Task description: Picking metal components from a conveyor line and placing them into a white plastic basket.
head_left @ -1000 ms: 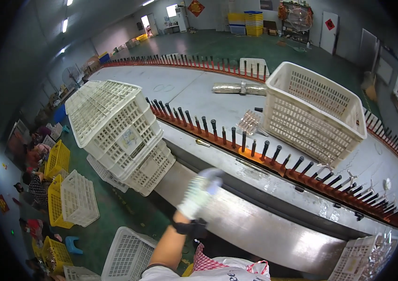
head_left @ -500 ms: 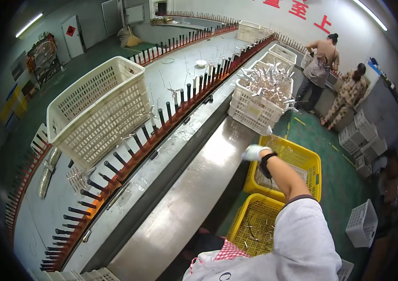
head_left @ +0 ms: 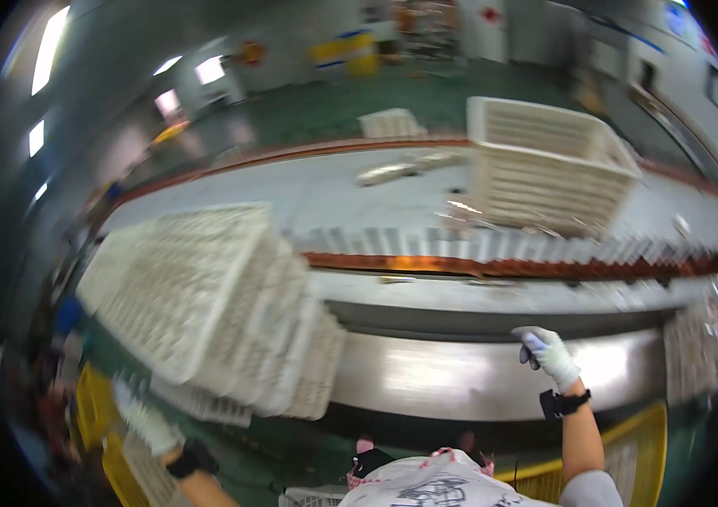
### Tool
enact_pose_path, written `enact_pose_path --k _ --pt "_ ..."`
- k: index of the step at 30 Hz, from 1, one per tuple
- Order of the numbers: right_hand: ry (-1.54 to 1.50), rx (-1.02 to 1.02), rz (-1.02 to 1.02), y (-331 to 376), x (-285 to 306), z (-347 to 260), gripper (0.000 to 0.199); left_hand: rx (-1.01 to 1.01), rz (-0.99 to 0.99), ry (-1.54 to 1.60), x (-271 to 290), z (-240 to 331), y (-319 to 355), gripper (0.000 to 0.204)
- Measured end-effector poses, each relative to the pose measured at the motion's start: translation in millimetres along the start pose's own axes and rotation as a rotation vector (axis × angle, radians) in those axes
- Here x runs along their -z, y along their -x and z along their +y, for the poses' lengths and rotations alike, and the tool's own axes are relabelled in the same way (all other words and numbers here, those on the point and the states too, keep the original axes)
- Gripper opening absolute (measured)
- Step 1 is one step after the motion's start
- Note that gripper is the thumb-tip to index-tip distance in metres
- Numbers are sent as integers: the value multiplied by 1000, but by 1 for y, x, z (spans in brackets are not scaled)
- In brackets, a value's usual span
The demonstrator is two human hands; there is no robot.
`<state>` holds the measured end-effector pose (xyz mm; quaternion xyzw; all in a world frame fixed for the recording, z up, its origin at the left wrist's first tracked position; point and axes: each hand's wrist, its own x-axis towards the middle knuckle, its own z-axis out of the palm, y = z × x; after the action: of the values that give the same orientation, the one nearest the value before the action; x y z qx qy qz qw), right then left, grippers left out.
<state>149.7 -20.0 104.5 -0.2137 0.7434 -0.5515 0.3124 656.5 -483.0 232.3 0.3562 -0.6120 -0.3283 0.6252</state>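
Note:
My right hand (head_left: 552, 355), in a white glove with grey fingertips and a black wristband, hovers above the shiny metal ledge (head_left: 426, 372). Its fingers are loosely bent and apart, with nothing seen between them. At lower left, my left hand (head_left: 146, 421), gloved likewise, reaches out beside a yellow crate (head_left: 97, 406). Motion blur smears its fingers, so their state and any hold are unclear. A tilted stack of white slotted baskets (head_left: 182, 291) rises just beyond that hand.
Across the ledge runs a grey table (head_left: 308, 182) with a reddish rail (head_left: 435, 266) of upright pegs. On it stand a large white basket (head_left: 545, 190) and a silvery wrapped bundle (head_left: 388, 173). Clear and metallic pieces (head_left: 709, 338) fill a container at right, near another yellow crate (head_left: 650, 448).
My view has swung left, bringing the basket stack and my left hand into sight. My right hand, earlier over a yellow crate, is now above the metal ledge.

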Motion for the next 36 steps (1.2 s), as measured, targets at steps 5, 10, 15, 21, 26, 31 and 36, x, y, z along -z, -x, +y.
enact_pose_path --k 5,10,15,21,26,31,36 --pt "-78 359 -339 -50 -180 -145 44 235 120 241 68 -73 -106 60" --pt "-411 267 -331 -87 -334 -212 68 519 -24 46 89 -129 -218 74" --pt "-806 253 -356 -88 -398 -251 59 418 -16 72 58 -138 -253 61" --pt "-616 514 54 -74 -397 -279 45 194 -102 200 63 -126 -266 50" --pt "-728 809 20 -29 -342 -324 41 -61 -4 272 70 -1 -272 47" --pt "-565 857 294 94 -313 -307 43 -401 -358 461 59 97 -272 47" --pt "-360 823 587 143 -326 -319 44 -673 -431 370 -59 187 -160 50"
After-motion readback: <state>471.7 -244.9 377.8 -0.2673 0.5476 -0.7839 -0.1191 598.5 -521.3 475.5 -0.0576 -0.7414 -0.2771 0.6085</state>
